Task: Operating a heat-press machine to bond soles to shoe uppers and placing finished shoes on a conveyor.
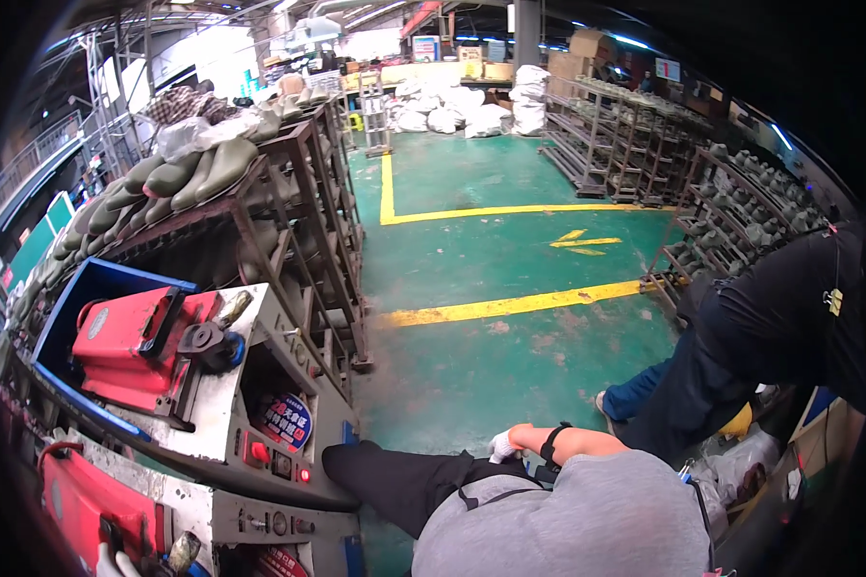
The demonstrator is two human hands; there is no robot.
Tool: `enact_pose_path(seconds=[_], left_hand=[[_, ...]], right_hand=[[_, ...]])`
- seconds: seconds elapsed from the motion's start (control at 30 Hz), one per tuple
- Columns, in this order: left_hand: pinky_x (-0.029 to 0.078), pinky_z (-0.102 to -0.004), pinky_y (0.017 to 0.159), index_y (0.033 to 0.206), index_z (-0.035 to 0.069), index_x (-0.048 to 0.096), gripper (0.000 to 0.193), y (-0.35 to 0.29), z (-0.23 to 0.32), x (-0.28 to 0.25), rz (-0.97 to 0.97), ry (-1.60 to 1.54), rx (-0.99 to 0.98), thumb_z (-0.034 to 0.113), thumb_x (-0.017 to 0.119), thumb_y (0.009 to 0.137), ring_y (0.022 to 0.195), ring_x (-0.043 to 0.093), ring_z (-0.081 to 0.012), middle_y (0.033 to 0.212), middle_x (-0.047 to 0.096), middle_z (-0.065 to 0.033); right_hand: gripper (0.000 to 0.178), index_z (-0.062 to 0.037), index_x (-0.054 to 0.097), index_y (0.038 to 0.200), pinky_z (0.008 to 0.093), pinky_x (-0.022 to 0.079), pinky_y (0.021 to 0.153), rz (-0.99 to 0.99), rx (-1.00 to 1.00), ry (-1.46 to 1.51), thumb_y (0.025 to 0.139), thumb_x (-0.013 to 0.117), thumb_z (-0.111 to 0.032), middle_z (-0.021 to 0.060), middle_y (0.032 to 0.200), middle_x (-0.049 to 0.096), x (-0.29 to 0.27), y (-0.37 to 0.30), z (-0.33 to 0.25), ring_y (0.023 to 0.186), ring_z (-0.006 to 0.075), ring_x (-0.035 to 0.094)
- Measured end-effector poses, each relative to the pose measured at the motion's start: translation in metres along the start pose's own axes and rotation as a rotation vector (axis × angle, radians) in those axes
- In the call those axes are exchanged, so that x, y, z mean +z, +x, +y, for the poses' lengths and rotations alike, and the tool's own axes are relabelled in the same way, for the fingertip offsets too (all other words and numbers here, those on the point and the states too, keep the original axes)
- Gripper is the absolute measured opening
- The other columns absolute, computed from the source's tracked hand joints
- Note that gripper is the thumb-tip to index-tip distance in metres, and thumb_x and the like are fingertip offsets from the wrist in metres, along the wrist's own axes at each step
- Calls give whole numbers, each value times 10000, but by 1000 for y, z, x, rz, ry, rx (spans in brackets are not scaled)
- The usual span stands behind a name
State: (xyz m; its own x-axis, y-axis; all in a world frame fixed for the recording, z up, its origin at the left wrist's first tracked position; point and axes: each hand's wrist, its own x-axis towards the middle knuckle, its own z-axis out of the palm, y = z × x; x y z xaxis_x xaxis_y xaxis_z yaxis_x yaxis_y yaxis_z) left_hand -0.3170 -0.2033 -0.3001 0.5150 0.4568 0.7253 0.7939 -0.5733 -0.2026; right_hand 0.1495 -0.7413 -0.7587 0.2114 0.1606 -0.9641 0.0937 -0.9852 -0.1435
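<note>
My right hand (503, 445), in a white glove, is beside my dark trousers (394, 476), in front of my grey shirt. A black strap circles that wrist. Its fingers are partly hidden, and whether they hold anything does not show. At the lower left edge, white-gloved fingers, seemingly my left hand (115, 563), rest against the front of the nearer red press head (91, 495). They are cut off by the frame, so their grip is unclear. Behind it stands a second machine with a red press head (130, 346), a black knob (207, 344) and a lit red lamp (304, 475).
A metal rack (308, 183) piled with olive-green boots (212, 173) stands beyond the machines. More shoe racks (625, 135) line the right. Yellow lines (520, 306) cross the green floor. A person in dark clothes (789, 308) bends close on my right, near clear plastic bags (741, 466).
</note>
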Motion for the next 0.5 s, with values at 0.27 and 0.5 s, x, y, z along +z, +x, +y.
enact_pose_path(seconds=[0.27, 0.5], left_hand=[[471, -366, 476, 879, 10, 631, 226, 35, -52, 57, -651, -612, -356, 210, 642, 985, 527, 641, -227, 680, 680, -119], [536, -479, 793, 989, -63, 684, 340, 23, -32, 60, -340, -396, -306, 256, 747, 887, 855, 719, -424, 876, 715, -255]], right_hand=[[856, -307, 424, 1650, 557, 638, 787, -65, 62, 56, 907, 801, -499, 104, 1477, 638, -5, 15, 1, 1068, 328, 727], [634, -208, 649, 1460, 506, 605, 734, 45, -44, 129, 909, 802, -480, 138, 1253, 732, -1, -8, 7, 866, 292, 729]])
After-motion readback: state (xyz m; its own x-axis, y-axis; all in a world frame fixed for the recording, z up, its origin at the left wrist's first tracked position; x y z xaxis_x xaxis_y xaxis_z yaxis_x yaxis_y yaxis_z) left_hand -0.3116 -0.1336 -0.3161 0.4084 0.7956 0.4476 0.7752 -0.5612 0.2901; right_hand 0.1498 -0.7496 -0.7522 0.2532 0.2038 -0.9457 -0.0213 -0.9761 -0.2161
